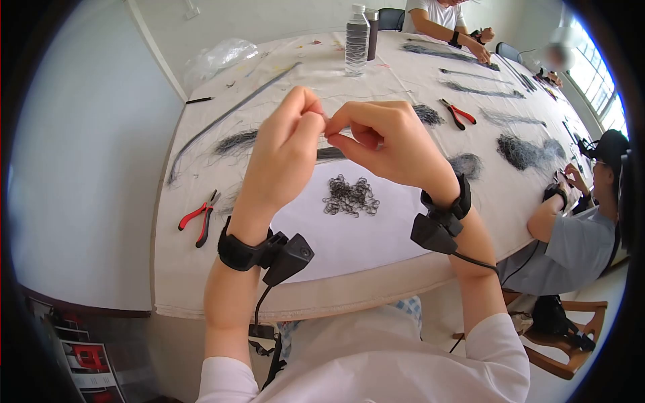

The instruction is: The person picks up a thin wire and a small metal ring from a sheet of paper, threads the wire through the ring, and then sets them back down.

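My left hand (290,144) and my right hand (390,138) meet fingertip to fingertip above the table, both in a pinch. Whatever lies between the fingers is too small to make out. Below them, a heap of small dark wire hooks or loops (351,196) rests on a white paper sheet (363,245). Just past my hands lies a bundle of dark grey strands (330,154), partly covered by my right hand. Left of my left wrist are red-handled pliers (199,218), and a second pair of red-handled pliers (458,115) lies beyond my right hand.
Bundles of fine dark strands (531,152) are spread over the cloth-covered table (181,275). A water bottle (357,40) and dark flask (373,33) stand at the far side, near a clear plastic bag (222,59). Another person (581,235) sits at right, one more (440,17) at the back.
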A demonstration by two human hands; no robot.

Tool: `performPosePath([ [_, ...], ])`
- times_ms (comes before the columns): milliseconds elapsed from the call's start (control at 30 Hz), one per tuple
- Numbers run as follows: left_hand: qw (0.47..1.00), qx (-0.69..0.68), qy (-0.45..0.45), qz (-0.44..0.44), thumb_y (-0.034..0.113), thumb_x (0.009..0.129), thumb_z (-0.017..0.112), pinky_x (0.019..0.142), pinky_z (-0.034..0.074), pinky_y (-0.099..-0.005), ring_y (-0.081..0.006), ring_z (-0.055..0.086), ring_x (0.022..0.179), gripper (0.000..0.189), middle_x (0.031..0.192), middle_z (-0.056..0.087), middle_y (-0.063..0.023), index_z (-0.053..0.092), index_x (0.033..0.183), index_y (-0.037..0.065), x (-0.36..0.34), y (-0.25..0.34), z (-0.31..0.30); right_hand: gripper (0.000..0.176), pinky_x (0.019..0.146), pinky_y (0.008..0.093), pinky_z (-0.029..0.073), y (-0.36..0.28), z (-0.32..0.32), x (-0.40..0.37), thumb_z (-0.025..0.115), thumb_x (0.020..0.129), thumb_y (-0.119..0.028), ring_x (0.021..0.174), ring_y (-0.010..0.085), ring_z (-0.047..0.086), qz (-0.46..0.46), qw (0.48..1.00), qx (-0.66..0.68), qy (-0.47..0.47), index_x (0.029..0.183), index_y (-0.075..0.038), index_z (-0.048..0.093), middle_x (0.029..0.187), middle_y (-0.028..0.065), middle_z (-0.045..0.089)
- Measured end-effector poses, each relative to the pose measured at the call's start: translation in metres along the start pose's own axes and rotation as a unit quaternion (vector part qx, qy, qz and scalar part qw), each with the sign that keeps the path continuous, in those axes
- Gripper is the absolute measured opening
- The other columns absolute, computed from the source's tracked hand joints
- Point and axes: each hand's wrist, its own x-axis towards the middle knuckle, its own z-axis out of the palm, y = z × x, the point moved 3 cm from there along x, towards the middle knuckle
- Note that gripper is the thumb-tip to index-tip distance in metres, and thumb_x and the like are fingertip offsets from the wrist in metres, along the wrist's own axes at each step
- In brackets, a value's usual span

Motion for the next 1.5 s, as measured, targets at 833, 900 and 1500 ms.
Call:
performPosePath([
  [833, 0.994, -0.091, 0.057, -0.006, 0.012, 0.087, 0.043, 0.046, 0.02, -0.018, -0.0005, 0.025, 0.056, 0.011, 0.075, 0.041, 0.004, 0.048, 0.081, 0.005, -0.001, 0.014, -0.023, 0.028, 0.068, 0.023, 0.044, 0.041, -0.009, -0.013, 0.053, 0.095, -0.023, 0.075, 0.008, 0.053, 0.257, 0.891, 0.363, -0.096, 0.098, 0.001, 0.068, 0.089, 0.0039, 0.064],
  [900, 0.994, -0.095, 0.056, 0.0, 0.012, 0.087, 0.043, 0.046, 0.02, -0.018, -0.0005, 0.025, 0.056, 0.011, 0.076, 0.042, 0.0035, 0.049, 0.082, 0.005, -0.001, 0.014, -0.024, 0.026, 0.069, 0.0228, 0.044, 0.041, -0.005, -0.015, 0.055, 0.094, -0.022, 0.075, 0.0079, 0.053, 0.25, 0.892, 0.36, -0.112, 0.097, 0.0, 0.068, 0.09, 0.0041, 0.065],
  [1500, 0.999, 0.012, 0.011, -0.029, 0.015, 0.089, 0.051, 0.055, 0.033, -0.0201, -0.0033, 0.041, 0.064, 0.01, 0.071, 0.045, 0.0028, 0.05, 0.084, 0.007, -0.003, 0.014, -0.018, 0.002, 0.064, 0.0215, 0.037, 0.014, -0.024, -0.007, 0.055, 0.079, -0.002, 0.069, 0.0071, 0.044, 0.173, 0.953, 0.249, -0.015, 0.078, -0.002, 0.054, 0.077, -0.0002, 0.052],
])
